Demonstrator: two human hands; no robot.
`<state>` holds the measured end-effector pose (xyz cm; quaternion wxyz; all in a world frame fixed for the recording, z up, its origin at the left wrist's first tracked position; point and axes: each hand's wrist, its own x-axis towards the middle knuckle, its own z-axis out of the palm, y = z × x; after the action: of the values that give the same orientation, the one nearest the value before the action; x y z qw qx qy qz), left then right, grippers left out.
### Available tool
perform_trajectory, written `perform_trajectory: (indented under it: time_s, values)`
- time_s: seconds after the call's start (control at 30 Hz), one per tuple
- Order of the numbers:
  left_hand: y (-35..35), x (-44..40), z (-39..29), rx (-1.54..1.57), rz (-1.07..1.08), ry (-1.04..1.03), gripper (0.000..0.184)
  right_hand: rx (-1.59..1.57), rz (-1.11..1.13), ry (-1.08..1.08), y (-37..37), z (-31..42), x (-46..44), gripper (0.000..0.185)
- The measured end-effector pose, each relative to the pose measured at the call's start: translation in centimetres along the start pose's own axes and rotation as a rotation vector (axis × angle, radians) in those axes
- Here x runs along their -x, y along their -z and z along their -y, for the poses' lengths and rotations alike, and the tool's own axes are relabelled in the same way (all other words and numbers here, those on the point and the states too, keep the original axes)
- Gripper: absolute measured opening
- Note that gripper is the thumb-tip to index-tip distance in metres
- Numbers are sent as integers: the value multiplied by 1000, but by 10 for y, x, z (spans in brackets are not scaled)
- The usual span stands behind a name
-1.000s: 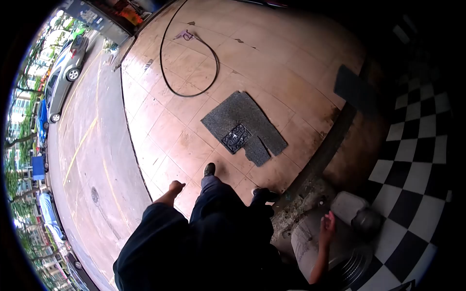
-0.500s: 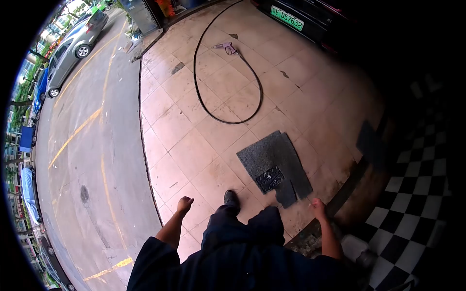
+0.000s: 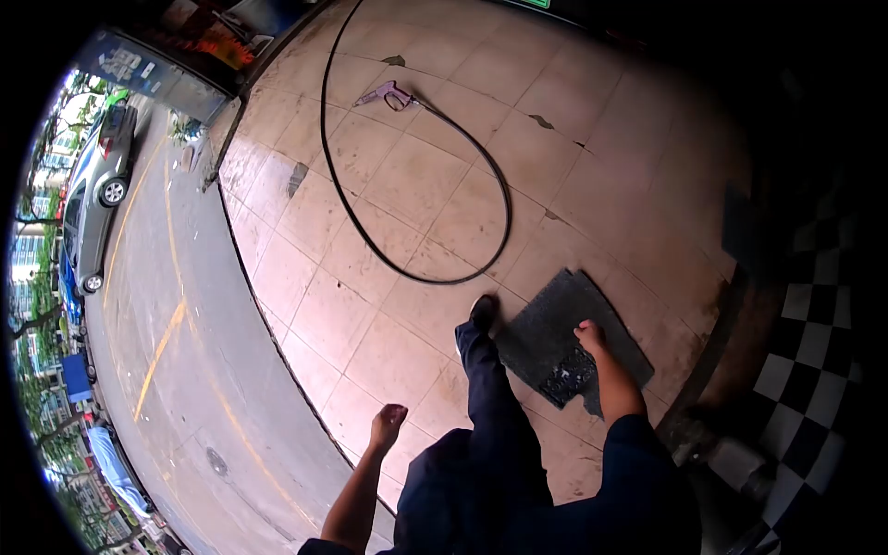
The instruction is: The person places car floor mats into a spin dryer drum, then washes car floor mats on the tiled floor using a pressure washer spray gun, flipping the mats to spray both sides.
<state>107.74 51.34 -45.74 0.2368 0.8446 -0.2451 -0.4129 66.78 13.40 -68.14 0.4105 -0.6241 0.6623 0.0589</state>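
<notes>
My left hand [image 3: 388,424] hangs over the tiles at the lower middle, its fingers loosely curled with nothing visible in them. Further right, my right hand [image 3: 589,336] is above a grey floor mat [image 3: 546,319], fingers curled and apparently holding nothing. A shiny black patterned piece [image 3: 567,376] lies on that mat, partly behind my forearm. Ahead on the floor rests a pale purple spray gun [image 3: 388,95], joined to a looping black hose [image 3: 507,208]. Neither hand touches it.
My shoe [image 3: 483,313] is at the mat's left edge. Pale tiles [image 3: 370,333] meet a grey road [image 3: 176,370] with a parked silver car [image 3: 92,199] to the left. Checkered flooring [image 3: 800,379] and a dark edge strip lie to the right.
I have stepped forward, and the spray gun and hose are closer. My right hand has swung forward over the mat. The dark car ahead has mostly left the view.
</notes>
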Motion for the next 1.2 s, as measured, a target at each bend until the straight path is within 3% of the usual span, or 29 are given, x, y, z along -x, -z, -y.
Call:
perform_trajectory:
  time_s: [0.07,0.1,0.17,0.3,0.43,0.57,0.63,0.73,0.8,0.83,0.9,0.93,1.0,1.07,1.13,1.2]
  values:
    - [14,-42,11,-80,35,16,16,8,-53,24,-77,27,-68,32]
    - [23,-68,5,-52,88,69,32,54,-78,54,-113,44,-93,33]
    - [25,-127,6,-124,134,39,28,53,-32,-138,-134,101,-106,34]
    - [-4,-282,18,-61,219,101,21,78,119,-367,-210,86,-125,33]
    - [-97,-458,7,29,387,25,19,161,80,-600,-278,28,-127,32]
    - [-224,-607,0,47,456,130,31,206,76,-565,-333,-25,-122,35]
    - [-281,-666,11,-225,494,-77,33,185,88,-561,-352,-36,-120,37]
    - [-346,-688,-11,-191,420,-259,39,109,48,-716,-382,-42,-106,37]
    - [-378,-681,-31,-146,403,-275,50,-726,-158,-1297,-419,-49,-85,43]
    - [-397,-683,-29,-153,419,-286,50,-711,-336,-1472,-472,-72,-72,47]
    - [-424,-686,-23,-159,408,-208,61,-1249,-388,-1688,-500,-81,-54,42]
    - [-433,-681,-28,-160,439,-128,67,-1484,-438,-1603,-508,-82,-51,36]
    - [-449,-676,-31,-193,411,-93,58,-1900,-539,-1376,-517,-85,-49,23]
    - [-458,-679,-33,-176,392,-88,50,-1946,-619,-1327,-519,-86,-45,21]
    - [-458,-704,-23,-93,673,81,27,-2015,-791,-1315,-492,-71,-50,17]
    - [-444,-684,-41,50,673,76,14,-2031,-812,-1139,-456,-67,-54,20]
